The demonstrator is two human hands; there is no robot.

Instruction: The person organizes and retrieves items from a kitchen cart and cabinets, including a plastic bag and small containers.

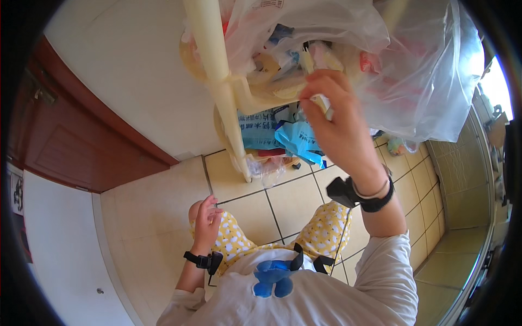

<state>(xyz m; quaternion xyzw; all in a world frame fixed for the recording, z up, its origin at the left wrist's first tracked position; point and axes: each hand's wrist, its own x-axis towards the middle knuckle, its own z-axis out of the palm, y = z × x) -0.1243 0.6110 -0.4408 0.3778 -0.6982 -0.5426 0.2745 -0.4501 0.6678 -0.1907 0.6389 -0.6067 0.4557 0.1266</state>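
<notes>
My right hand (338, 111) is raised at the front edge of a cream plastic shelf rack (228, 89). Its thumb and fingers are curled together, and a small whitish-yellow piece (323, 103) shows between them, too hidden to name. Just beyond the fingers, a clear plastic bag (348, 24) with mixed small packages in it sits on the upper tier. My left hand (206, 221) hovers by my left knee, its fingers loosely apart and nothing in it. Blue printed packets (261, 129) lie on the tier below, one of them crumpled.
A large translucent bag (429, 81) bulges off the rack's right side. Beige floor tiles (253, 206) lie under the rack, with a small bagged item (399, 145) farther right. A brown door (87, 119) stands to the left; a tiled counter side (462, 179) runs along the right.
</notes>
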